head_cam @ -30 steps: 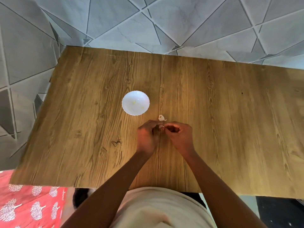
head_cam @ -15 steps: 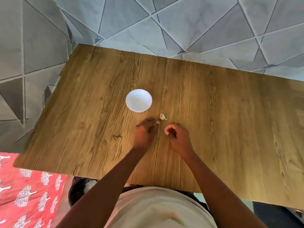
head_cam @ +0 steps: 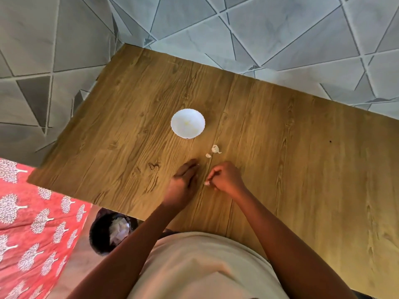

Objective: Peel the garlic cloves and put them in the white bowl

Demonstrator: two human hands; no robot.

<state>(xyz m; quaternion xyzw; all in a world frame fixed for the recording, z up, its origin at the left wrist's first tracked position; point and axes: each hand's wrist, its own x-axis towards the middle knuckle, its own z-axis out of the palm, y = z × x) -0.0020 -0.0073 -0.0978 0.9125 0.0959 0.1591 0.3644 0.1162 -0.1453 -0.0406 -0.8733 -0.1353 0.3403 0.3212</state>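
So it's a rectangular wood-grain laminate table (head_cam: 280, 147), warm brown with dark knots. Sitting on it near the middle is a small round white bowl with a scalloped rim (head_cam: 187, 123). Just beside it, toward the near edge, there's a whitish papery garlic piece (head_cam: 215, 149) and a smaller pale scrap of peel (head_cam: 208, 155) next to that.

A home is suggested here, most likely a kitchen or dining corner. A wood-grain table (head_cam: 280, 169) is set on a floor (head_cam: 237, 22) tiled in grey marble-look triangles. A red cloth (head_cam: 32, 223) printed with white trees is seen at the lower left, beside a small dark bin (head_cam: 103, 234) with crumpled paper in it. A white bowl (head_cam: 187, 123) and garlic scraps (head_cam: 215, 149) are laid out on the table.
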